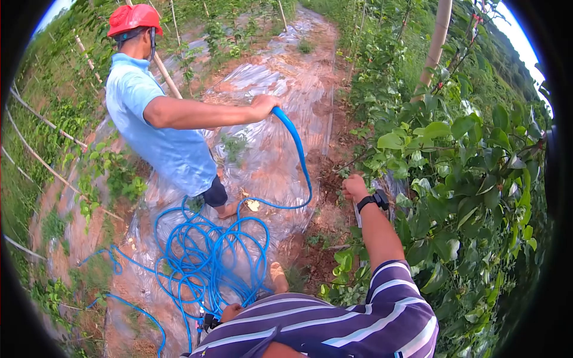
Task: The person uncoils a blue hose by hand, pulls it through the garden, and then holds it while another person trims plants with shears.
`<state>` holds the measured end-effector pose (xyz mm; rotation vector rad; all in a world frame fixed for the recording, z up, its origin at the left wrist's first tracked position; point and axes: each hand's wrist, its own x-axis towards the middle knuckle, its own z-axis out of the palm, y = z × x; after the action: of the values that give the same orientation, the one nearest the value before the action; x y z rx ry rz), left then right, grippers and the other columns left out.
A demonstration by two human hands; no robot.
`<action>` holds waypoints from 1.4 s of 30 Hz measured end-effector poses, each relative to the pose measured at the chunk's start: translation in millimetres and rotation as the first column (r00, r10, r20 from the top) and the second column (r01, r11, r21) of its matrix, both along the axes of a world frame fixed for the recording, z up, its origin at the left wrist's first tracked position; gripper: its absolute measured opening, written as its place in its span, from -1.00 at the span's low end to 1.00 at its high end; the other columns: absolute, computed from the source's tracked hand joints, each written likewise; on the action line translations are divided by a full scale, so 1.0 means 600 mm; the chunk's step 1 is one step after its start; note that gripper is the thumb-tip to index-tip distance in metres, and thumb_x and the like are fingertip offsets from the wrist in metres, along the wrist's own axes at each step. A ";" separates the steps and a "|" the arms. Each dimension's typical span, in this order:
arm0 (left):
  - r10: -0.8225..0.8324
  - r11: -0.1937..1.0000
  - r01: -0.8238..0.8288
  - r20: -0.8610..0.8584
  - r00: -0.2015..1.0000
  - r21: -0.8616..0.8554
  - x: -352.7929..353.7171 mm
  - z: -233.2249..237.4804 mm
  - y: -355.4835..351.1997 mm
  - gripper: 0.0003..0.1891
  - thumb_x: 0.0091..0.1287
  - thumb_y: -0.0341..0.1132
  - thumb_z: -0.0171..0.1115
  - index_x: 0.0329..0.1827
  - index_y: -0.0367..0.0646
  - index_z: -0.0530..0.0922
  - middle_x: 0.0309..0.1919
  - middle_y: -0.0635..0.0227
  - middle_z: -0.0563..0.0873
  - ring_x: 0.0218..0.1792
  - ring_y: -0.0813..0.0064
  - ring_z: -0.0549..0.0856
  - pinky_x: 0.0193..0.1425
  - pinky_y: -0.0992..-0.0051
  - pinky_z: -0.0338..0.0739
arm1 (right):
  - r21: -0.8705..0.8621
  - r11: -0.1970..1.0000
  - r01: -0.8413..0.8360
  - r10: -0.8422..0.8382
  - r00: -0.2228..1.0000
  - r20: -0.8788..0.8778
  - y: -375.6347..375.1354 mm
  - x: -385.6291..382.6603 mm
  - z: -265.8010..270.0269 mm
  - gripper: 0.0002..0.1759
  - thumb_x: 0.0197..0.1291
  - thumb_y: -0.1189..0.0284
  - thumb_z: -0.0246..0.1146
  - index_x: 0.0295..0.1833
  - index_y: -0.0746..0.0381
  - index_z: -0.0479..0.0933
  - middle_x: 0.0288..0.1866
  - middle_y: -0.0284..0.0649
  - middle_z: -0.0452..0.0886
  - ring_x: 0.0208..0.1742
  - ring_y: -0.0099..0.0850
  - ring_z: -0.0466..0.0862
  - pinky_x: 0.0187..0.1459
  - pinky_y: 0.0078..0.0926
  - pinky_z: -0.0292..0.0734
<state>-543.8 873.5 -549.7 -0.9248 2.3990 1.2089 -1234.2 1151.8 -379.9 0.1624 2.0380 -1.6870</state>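
Note:
My right hand (356, 188), with a black watch (372, 201) on its wrist, reaches out over bare soil beside the leafy plants (441, 179). Its fingers are curled, and what they hold, if anything, is too small to tell. Low in the view, my left hand (231, 312) shows only in part next to a small black fitting (209, 322); its fingers are hidden. A tangled blue hose (209, 256) lies on plastic sheeting in front of me.
At the left, a person (158, 119) in a red helmet (135, 19) and light blue shirt holds up one blue hose length. Wooden poles (434, 48) stand among greenery on both sides. Plastic sheeting (262, 83) stretches ahead along the row.

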 end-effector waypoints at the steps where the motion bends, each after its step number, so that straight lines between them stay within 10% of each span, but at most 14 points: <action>1: -0.002 1.000 0.002 -0.033 0.999 -0.011 0.008 0.015 0.004 -0.58 0.31 0.01 0.33 -0.15 -0.24 0.74 -0.32 0.04 0.79 -0.20 0.14 0.80 -0.09 0.24 0.63 | -0.048 0.999 0.014 -0.019 0.994 -0.105 -0.011 -0.028 0.083 -0.52 0.25 0.52 0.18 0.29 0.33 0.37 -0.41 -0.08 0.57 -0.64 -0.42 0.46 -0.68 -0.39 0.25; 4: 0.012 0.998 -0.015 -0.053 0.999 -0.065 -0.009 0.009 0.011 -0.61 0.29 -0.04 0.35 -0.16 -0.25 0.74 -0.30 0.01 0.79 -0.19 0.13 0.80 -0.09 0.23 0.63 | 0.167 0.986 -0.010 0.092 0.866 -0.492 -0.036 -0.215 0.043 -0.35 0.23 0.48 0.20 0.47 0.25 0.34 -0.39 -0.07 0.63 -0.61 -0.40 0.53 -0.64 -0.40 0.33; 6: -0.001 0.999 0.006 -0.090 0.996 0.048 0.006 -0.025 -0.001 -0.62 0.29 -0.05 0.36 -0.16 -0.25 0.74 -0.28 0.00 0.80 -0.19 0.13 0.80 -0.09 0.23 0.63 | 0.008 0.999 0.045 -0.039 0.922 -0.385 -0.050 -0.134 0.226 -0.33 0.22 0.48 0.21 0.49 0.21 0.35 -0.38 -0.11 0.64 -0.58 -0.39 0.57 -0.61 -0.34 0.39; 7: -0.105 0.994 0.102 -0.199 0.974 -0.027 0.071 -0.187 -0.039 -0.61 0.29 -0.04 0.36 -0.16 -0.25 0.74 -0.29 0.01 0.80 -0.19 0.14 0.80 -0.09 0.23 0.63 | 0.011 0.999 0.046 -0.038 0.921 -0.388 -0.057 -0.171 0.224 -0.33 0.22 0.48 0.21 0.49 0.21 0.35 -0.38 -0.11 0.64 -0.58 -0.39 0.57 -0.61 -0.34 0.39; 9: -0.316 0.942 0.241 -0.384 0.868 -0.231 0.074 -0.164 -0.036 -0.60 0.30 -0.03 0.36 -0.16 -0.26 0.74 -0.29 0.02 0.80 -0.20 0.15 0.80 -0.10 0.24 0.63 | 0.220 0.959 0.176 0.008 0.763 -0.646 -0.077 -0.268 0.209 -0.30 0.20 0.46 0.22 0.51 0.18 0.34 -0.34 -0.12 0.66 -0.51 -0.35 0.65 -0.54 -0.31 0.51; 11: -0.028 0.997 0.017 -0.154 0.988 -0.071 0.085 -0.195 -0.033 -0.60 0.30 -0.02 0.37 -0.16 -0.26 0.74 -0.31 0.03 0.80 -0.21 0.17 0.80 -0.11 0.24 0.63 | 0.276 0.941 0.195 0.027 0.772 -0.635 -0.082 -0.266 0.266 -0.28 0.20 0.46 0.23 0.52 0.18 0.33 -0.33 -0.13 0.67 -0.49 -0.34 0.67 -0.53 -0.31 0.53; 12: 0.117 0.993 -0.118 -0.027 0.993 -0.023 0.025 -0.031 0.016 -0.59 0.30 -0.02 0.37 -0.15 -0.26 0.74 -0.32 0.04 0.80 -0.21 0.18 0.80 -0.11 0.24 0.63 | 0.330 0.920 0.212 0.040 0.787 -0.616 -0.089 -0.264 0.289 -0.27 0.19 0.45 0.24 0.53 0.18 0.31 -0.32 -0.14 0.68 -0.46 -0.32 0.70 -0.51 -0.32 0.56; 18: 0.037 0.996 -0.050 -0.158 0.987 -0.078 -0.022 0.128 0.047 -0.66 0.25 -0.05 0.38 -0.21 -0.19 0.77 -0.32 0.07 0.79 -0.22 0.13 0.79 -0.11 0.21 0.62 | 0.252 0.963 0.097 0.027 0.895 -0.445 -0.107 -0.182 0.409 -0.26 0.27 0.43 0.21 0.56 0.29 0.22 -0.18 -0.08 0.66 -0.41 -0.35 0.66 -0.52 -0.35 0.49; 24: 0.275 0.957 -0.276 0.025 0.961 0.087 -0.040 0.138 0.043 -0.65 0.23 -0.05 0.37 -0.20 -0.19 0.77 -0.31 0.07 0.79 -0.19 0.16 0.79 -0.05 0.22 0.63 | 0.308 0.943 0.125 0.085 0.805 -0.587 -0.130 -0.220 0.367 -0.28 0.27 0.43 0.21 0.54 0.31 0.25 -0.09 -0.02 0.67 -0.36 -0.36 0.71 -0.46 -0.39 0.57; 32: 0.228 0.966 -0.228 0.020 0.974 0.119 -0.045 0.124 0.031 -0.60 0.21 0.01 0.36 -0.21 -0.19 0.76 -0.34 0.09 0.79 -0.21 0.14 0.79 -0.09 0.20 0.60 | -0.036 0.971 -0.237 0.225 0.954 -0.199 -0.163 -0.074 0.215 -0.53 0.31 0.44 0.22 0.32 0.28 0.43 -0.15 -0.15 0.67 -0.39 -0.37 0.72 -0.43 -0.38 0.67; 42: 0.092 0.988 -0.094 -0.021 0.996 -0.123 -0.037 0.114 0.055 -0.63 0.28 0.02 0.22 -0.19 -0.06 0.79 -0.24 0.06 0.78 -0.18 -0.05 0.74 -0.06 0.01 0.60 | -0.082 0.875 -0.477 0.484 0.857 0.178 -0.171 0.140 -0.002 -0.88 0.39 0.43 0.22 -0.05 0.22 0.55 -0.30 -0.18 0.68 -0.41 -0.33 0.72 -0.45 -0.34 0.67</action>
<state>-565.7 906.2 -481.4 -1.0793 2.4916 1.1128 -1150.3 1049.0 -380.9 -0.1803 1.7196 -1.3317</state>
